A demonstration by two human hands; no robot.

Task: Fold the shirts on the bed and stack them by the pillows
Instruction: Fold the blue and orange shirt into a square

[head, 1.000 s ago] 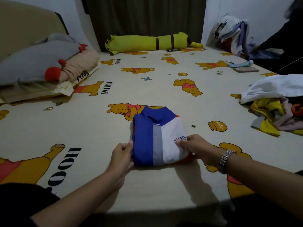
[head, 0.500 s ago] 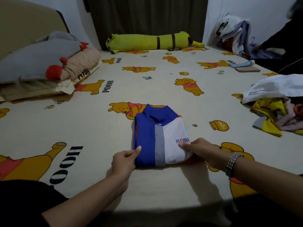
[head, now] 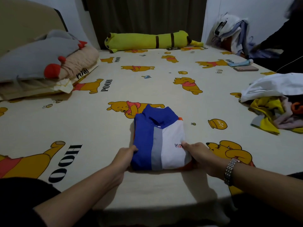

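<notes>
Head view: we grip the folded shirt (head: 159, 141) at both near edges, left hand (head: 123, 157) & right hand (head: 200, 154) clamped on its sides, prob. so the folds hold when lifted. It lies on the bed (head: 164, 89). Pillows (head: 41, 63) far left; unfolded clothes (head: 277, 104) far right.

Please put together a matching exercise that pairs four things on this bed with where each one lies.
Things:
1. folded shirt
2. yellow plush bolster
3. unfolded clothes pile
4. phone

Places:
A. along the far edge of the bed, by the curtain
B. on the right side of the bed, in a loose heap
C. near the front edge, between the left hand and the right hand
D. far right of the bed, flat beside a light blue tube

Pairs: 1-C, 2-A, 3-B, 4-D
</notes>
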